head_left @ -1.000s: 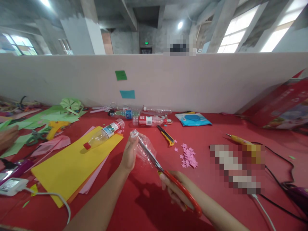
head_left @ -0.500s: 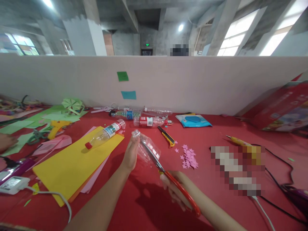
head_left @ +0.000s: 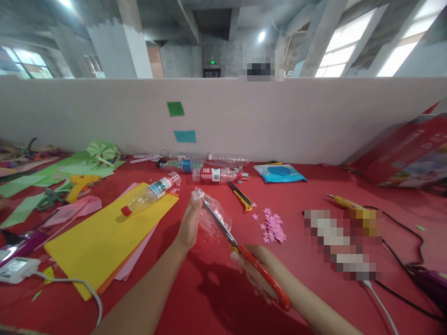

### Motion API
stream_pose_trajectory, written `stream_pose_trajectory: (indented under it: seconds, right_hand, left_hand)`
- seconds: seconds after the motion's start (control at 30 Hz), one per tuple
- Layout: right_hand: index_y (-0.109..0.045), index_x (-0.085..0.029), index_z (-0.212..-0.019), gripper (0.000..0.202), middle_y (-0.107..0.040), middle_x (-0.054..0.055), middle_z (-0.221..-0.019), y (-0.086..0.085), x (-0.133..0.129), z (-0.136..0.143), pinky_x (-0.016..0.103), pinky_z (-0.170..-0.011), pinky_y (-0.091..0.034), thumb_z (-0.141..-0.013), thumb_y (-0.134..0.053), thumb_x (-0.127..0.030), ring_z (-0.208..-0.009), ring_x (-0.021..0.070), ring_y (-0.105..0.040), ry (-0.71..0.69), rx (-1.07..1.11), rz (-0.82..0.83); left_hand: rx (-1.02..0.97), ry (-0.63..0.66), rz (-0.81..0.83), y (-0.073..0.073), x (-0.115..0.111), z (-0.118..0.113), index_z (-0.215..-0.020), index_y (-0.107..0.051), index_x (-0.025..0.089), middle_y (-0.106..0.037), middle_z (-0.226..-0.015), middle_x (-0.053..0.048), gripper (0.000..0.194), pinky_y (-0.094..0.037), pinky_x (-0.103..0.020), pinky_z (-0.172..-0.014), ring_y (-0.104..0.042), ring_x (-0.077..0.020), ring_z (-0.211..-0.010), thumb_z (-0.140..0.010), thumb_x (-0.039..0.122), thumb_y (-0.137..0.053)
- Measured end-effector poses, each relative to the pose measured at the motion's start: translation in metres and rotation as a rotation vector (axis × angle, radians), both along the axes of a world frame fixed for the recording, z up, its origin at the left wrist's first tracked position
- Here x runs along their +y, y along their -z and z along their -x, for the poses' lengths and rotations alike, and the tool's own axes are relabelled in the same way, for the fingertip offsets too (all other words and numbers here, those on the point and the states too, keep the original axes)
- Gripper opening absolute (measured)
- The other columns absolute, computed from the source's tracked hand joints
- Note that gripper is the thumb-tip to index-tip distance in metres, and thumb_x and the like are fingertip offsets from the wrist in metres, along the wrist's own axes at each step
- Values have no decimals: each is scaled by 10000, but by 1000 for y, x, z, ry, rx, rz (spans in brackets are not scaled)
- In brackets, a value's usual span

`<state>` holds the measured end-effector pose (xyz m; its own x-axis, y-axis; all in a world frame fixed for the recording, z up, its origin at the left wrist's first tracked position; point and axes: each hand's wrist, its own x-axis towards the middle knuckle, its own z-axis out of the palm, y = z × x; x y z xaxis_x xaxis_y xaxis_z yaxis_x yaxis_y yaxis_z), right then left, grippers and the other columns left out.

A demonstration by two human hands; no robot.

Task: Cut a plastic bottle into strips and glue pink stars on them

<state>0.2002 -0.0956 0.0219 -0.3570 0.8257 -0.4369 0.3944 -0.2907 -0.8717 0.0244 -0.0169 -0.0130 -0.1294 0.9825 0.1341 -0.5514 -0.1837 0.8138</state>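
Observation:
My left hand (head_left: 189, 223) is closed around the neck end of a clear plastic bottle piece (head_left: 218, 211), its white-ringed mouth pointing up and away. The piece looks cut, though its lower edge is hard to make out. In my right hand (head_left: 256, 270) is a pair of scissors (head_left: 260, 270) with red handles. Their blades lie along the clear plastic, tips near the bottle's neck, and look nearly closed together. Beyond my hands lies a yellow-and-black utility knife (head_left: 240, 196). Pink paper stars (head_left: 273, 226) are heaped to the right.
A red-capped bottle (head_left: 150, 195) lies on yellow paper (head_left: 104, 239) at the left. More bottles (head_left: 214, 175) rest by the white partition (head_left: 223, 116). Farther right are a blue wipes pack (head_left: 280, 173), a yellow soldering-iron-like tool (head_left: 345, 203) with a black cord, and a red box (head_left: 408, 149).
My hands, the scissors and the bottle piece hold nearly the same pose; the view has shifted slightly. The other person's hand at the far left has mostly left the picture.

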Motion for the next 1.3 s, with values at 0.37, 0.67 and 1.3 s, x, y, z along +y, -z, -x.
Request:
stream_pose_trajectory:
  seconds: [0.37,0.67,1.3]
  right_hand:
    - [-420,-190,-663,428,-334,-113,-347,5,1,-1,173,-314,-282,-801,-477,-591,-264,51,-311,-7,22,-22]
    - [-445,-185,-702,487,-361,-99,-402,12,3,-6,178,-350,-294,-773,-456,-666,-312,55,-342,-25,88,-109]
    - [-346,-201,-627,495,-422,-50,-518,3,7,-15,180,-383,-223,-766,-505,-649,-404,55,-350,-155,-219,-206]
  left_hand:
    - [159,24,-128,-5,-1,3,-884,-668,176,-669,-948,-54,199,-386,-302,-902,-589,-204,-972,-762,326,-619]
    - [-155,-56,52,-9,16,20,-869,-655,163,-680,-840,-27,172,-416,-281,-851,-620,-148,-838,-738,269,-617]
    - [-319,20,116,-22,17,39,-748,-627,165,-696,-841,-67,168,-472,-293,-823,-640,-164,-851,-755,316,-553]
